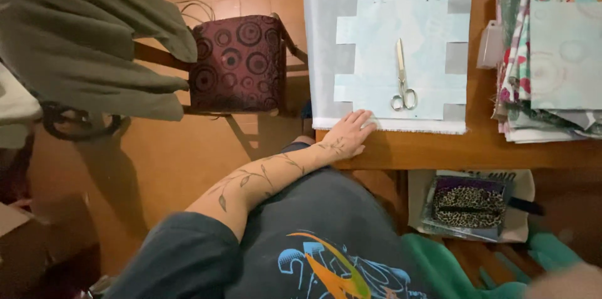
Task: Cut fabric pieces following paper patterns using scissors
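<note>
Resting flat and released, the left hand (pixel 351 134) touches the pale fabric (pixel 392 54) edge mid-frame; scissors (pixel 402 79) lie just beside it on the surface (pixel 489 148).

Lots of colour on and around this brown wooden table (pixel 489 148)

Pale blue paper pattern (pixel 401 42) on light grey fabric (pixel 323 42), silver scissors (pixel 402 79) on top. At 3 o'clock, a fabric stack (pixel 552 48) of pink, teal and floral prints. At 9 o'clock, a maroon stool (pixel 238 64) with circle motifs. At 5 o'clock, a leopard-print pouch (pixel 469 206). Leaf tattoo on the left hand (pixel 351 134).
</note>
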